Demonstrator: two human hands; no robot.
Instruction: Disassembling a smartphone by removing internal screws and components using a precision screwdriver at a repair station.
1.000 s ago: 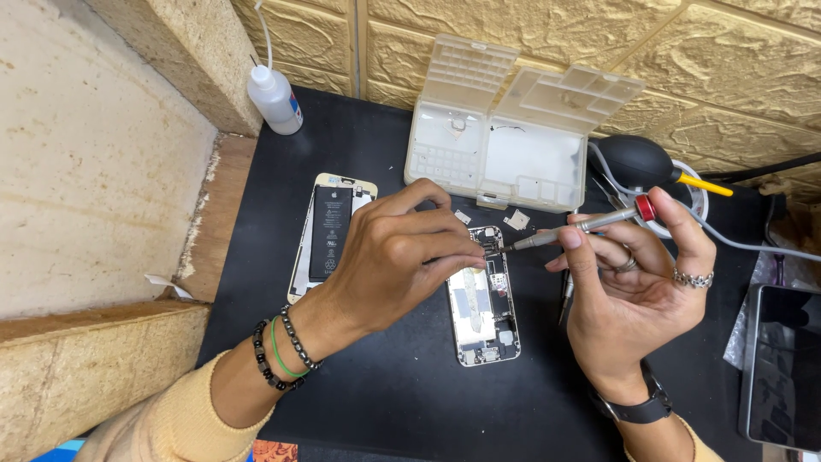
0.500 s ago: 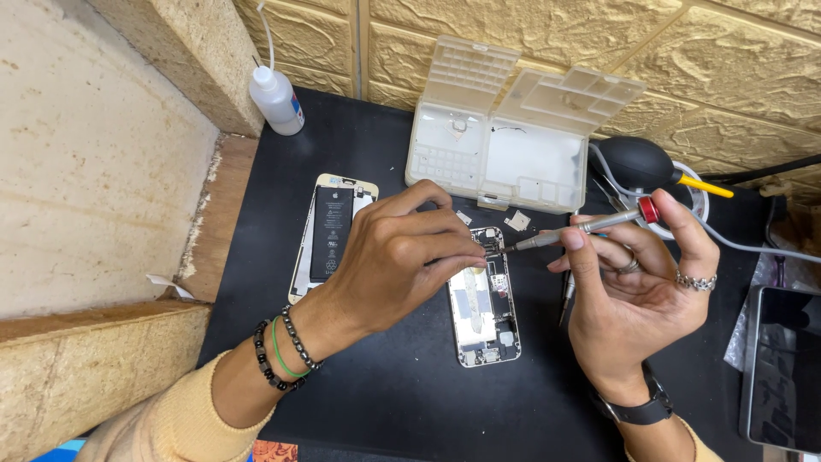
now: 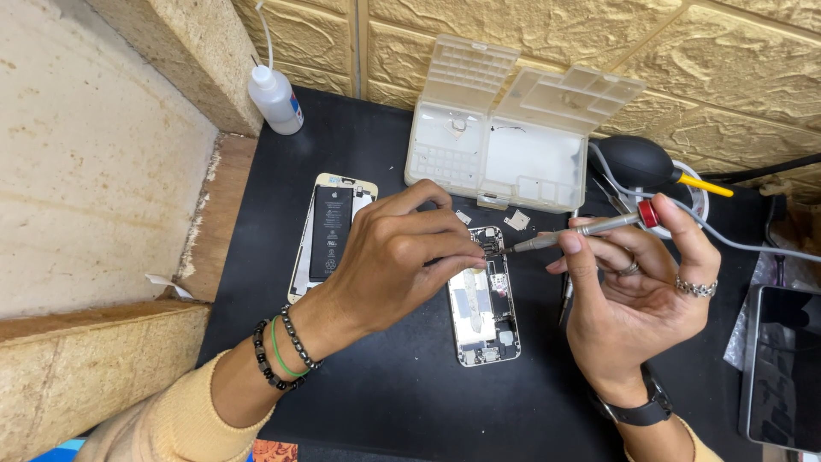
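An opened phone screen assembly lies on the black mat in the middle. My left hand rests over its upper left part, fingertips pinched at the top edge. My right hand holds a slim grey screwdriver with a red cap, its tip pointing left at the top of the assembly. To the left lies the phone's rear housing with a black battery.
An open clear plastic parts box stands at the back. A white squeeze bottle is in the back left corner, a black rubber air blower at back right, a dark tablet at the right edge. Stone walls close in left and behind.
Hardly anything has changed; both hands stay over the top of the assembly with the screwdriver tip in the same place.
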